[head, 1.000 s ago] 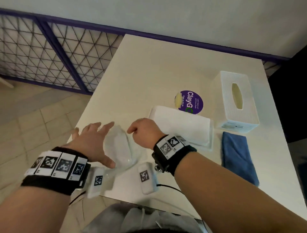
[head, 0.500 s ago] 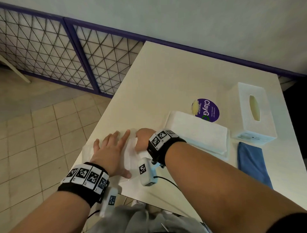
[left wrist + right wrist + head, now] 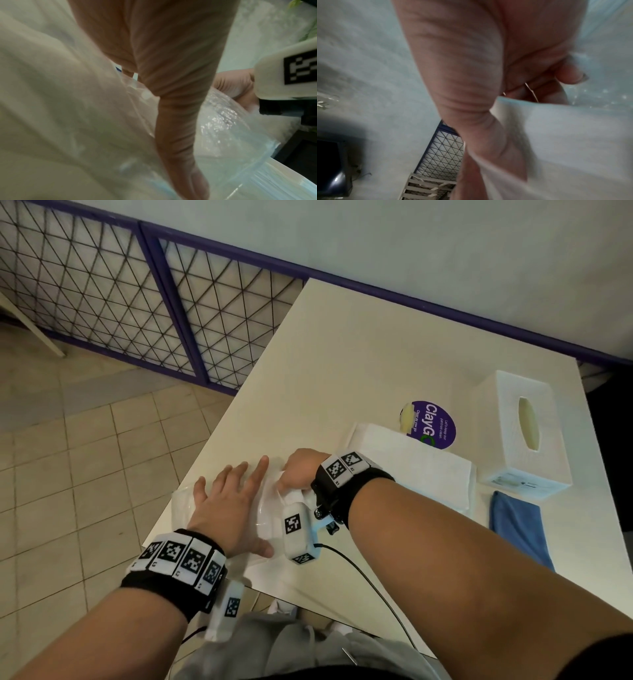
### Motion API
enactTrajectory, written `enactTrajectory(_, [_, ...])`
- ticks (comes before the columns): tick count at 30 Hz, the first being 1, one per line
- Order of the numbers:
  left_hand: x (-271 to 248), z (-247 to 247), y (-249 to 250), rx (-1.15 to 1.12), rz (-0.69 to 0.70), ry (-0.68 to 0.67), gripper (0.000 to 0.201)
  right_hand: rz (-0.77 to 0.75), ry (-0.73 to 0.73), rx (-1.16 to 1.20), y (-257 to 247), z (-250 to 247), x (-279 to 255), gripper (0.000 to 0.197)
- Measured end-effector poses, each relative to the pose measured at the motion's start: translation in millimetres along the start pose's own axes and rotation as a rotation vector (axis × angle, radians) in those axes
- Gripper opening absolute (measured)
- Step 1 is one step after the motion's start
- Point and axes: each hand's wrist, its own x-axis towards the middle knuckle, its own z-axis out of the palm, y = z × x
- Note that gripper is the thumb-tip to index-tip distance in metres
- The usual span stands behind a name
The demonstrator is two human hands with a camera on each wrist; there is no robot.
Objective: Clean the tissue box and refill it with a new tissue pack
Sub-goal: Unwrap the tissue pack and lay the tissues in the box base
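The left hand (image 3: pixel 227 510) lay spread, fingers straight, pressing a clear plastic wrapper (image 3: pixel 270 508) flat on the near-left corner of the white table (image 3: pixel 359 364). Just to its right the right hand (image 3: pixel 301 469) was curled, fingers and thumb pinching an edge of that same film. The unwrapped tissue stack (image 3: pixel 411 470) sat right of the hands, with the white tissue box (image 3: pixel 524 433) beyond it at the far right, its oval slot facing up and apparently empty. A blue cloth (image 3: pixel 519 532) lay just near of the box, and a purple ClayGo sticker (image 3: pixel 431 424) showed between stack and box.

The stack looked soft and light, likely to sag or shed sheets if lifted by one end; holding it along both long sides should keep it together. The film seemed slippery and springy. The box looked stiff and light, best steadied by its side walls.
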Motion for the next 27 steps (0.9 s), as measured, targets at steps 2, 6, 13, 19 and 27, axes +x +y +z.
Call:
enactTrajectory(2, [-1.6, -0.9, 0.8, -0.006, -0.010, -0.007, 0.148, 0.017, -0.001, 0.068, 0.0, -1.9, -5.2, 0.016])
enactTrajectory(6, [-3.3, -4.7, 2.1, -0.017, -0.025, 0.006, 0.149, 0.040, -0.059, 0.143, 5.8, -0.7, -10.7, 0.018])
enactTrajectory(13, [-2.7, -4.1, -0.2, -0.004, -0.116, -0.081, 0.155, -0.027, 0.111, 0.151, 15.8, -12.4, -16.5, 0.027])
enactTrajectory(19, [-0.6, -12.6, 4.0, -0.018, -0.181, -0.173, 0.151, -0.165, 0.445, -0.022, 28.3, -69.0, -77.2, 0.050])
enactTrajectory(27, [29.6, -73.7, 58.6, -1.212, 0.147, 0.149, 0.131, -0.309, 0.759, 0.075, 86.9, -126.5, -157.4, 0.027])
